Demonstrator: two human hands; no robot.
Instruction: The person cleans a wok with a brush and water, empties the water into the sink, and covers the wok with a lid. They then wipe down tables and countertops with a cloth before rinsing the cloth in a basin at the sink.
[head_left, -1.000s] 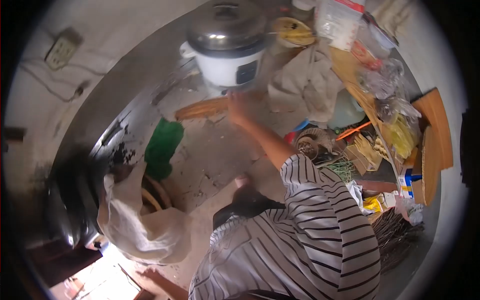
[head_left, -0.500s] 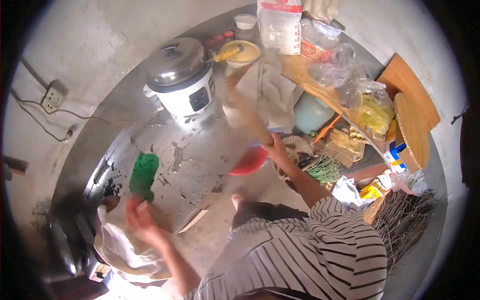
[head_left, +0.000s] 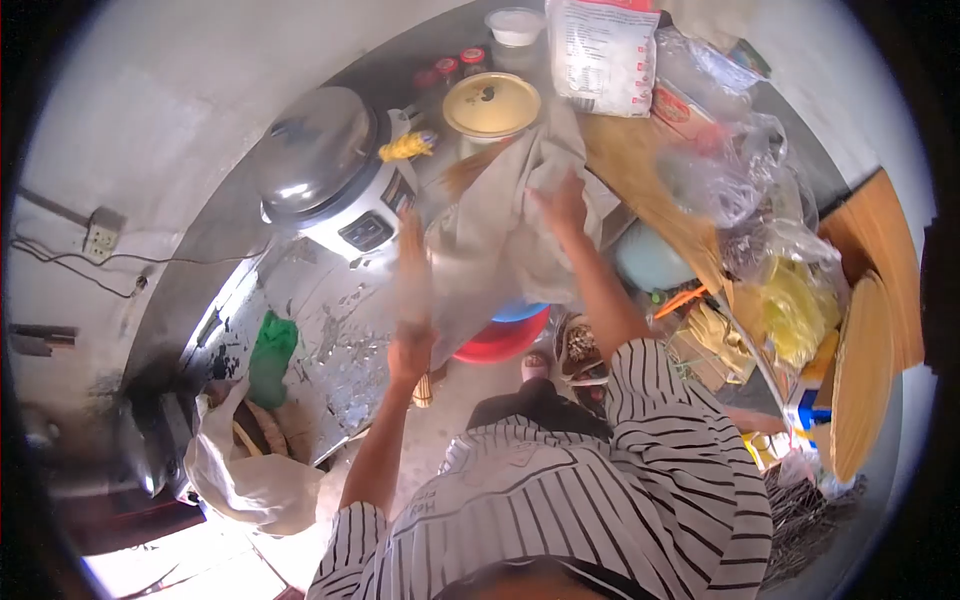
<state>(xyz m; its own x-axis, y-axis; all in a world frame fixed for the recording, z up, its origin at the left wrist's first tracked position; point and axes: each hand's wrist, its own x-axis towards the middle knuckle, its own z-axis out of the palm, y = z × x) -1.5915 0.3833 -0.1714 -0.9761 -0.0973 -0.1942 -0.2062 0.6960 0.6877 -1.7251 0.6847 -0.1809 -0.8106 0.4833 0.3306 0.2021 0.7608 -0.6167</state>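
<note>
While the right hand now grips grey cloth, left hand newly clasping a tan stick-like tool

Loose white shirt, thin black stripes, small lettering on the left front. Sleeves wide, same stripes, forearms bare. Legwear plain, dark.

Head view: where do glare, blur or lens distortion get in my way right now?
Head view: glare on the cooker lid, and the lower left washes out white; head view: motion blur on the brown tool in the left hand, milder on the right hand at the cloth; head view: wide-lens bowing, black corners.
</note>
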